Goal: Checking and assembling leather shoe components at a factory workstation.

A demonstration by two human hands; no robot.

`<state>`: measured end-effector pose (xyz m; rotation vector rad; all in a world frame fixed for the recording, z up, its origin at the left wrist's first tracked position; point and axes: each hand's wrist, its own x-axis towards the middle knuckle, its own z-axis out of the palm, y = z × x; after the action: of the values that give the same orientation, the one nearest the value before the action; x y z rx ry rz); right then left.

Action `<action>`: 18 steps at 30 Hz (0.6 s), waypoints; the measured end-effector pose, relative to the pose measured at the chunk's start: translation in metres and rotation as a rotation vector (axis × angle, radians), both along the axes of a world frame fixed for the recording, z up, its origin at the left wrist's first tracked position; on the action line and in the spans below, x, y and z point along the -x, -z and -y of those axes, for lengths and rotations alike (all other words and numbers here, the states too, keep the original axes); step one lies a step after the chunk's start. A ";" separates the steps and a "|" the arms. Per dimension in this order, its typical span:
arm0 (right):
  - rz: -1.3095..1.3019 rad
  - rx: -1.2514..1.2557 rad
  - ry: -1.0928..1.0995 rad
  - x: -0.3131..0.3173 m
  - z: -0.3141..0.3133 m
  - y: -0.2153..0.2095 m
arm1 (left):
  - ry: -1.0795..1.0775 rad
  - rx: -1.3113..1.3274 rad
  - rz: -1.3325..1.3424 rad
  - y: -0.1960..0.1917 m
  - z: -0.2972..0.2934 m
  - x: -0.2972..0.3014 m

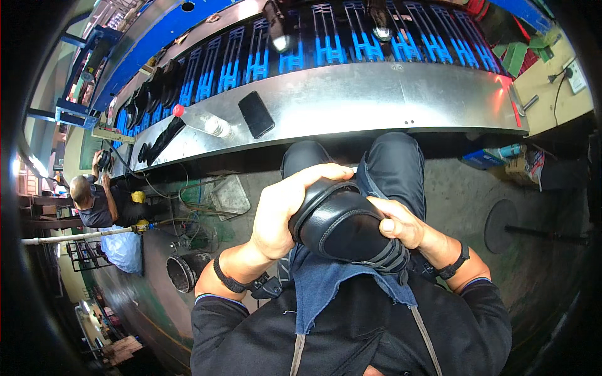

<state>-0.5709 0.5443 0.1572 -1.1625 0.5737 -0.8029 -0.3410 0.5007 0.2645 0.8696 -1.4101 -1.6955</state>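
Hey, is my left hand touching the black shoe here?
Touching. The head view shows your left hand cupped against the black shoe, with no visible gap.

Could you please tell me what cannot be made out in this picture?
Head view:
Far side of the black shoe: hidden by its near side.
Some fingers of the left hand and right hand: hidden behind the shoe.
Dark item near the co-worker: too small to identify.

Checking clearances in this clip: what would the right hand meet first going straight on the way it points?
First, the black shoe, which the right hand touches; depth beyond it is hard to judge.
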 end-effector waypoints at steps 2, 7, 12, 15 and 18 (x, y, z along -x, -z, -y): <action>0.013 -0.008 0.004 0.000 0.000 0.001 | 0.005 -0.009 0.009 0.000 0.001 0.000; 0.045 -0.025 -0.008 -0.001 0.000 0.003 | 0.039 0.062 0.055 0.002 0.002 -0.004; 0.029 -0.060 -0.046 0.003 -0.001 -0.001 | 0.039 0.031 -0.010 0.009 -0.003 -0.007; 0.017 -0.048 -0.053 0.003 -0.001 -0.009 | 0.062 0.034 -0.057 0.014 -0.008 -0.011; 0.040 -0.080 -0.067 0.004 -0.005 0.002 | 0.070 0.010 -0.027 0.011 -0.017 -0.009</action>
<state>-0.5749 0.5496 0.1556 -1.0849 0.5266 -0.7374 -0.3322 0.5180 0.2530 0.7969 -1.4449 -1.7448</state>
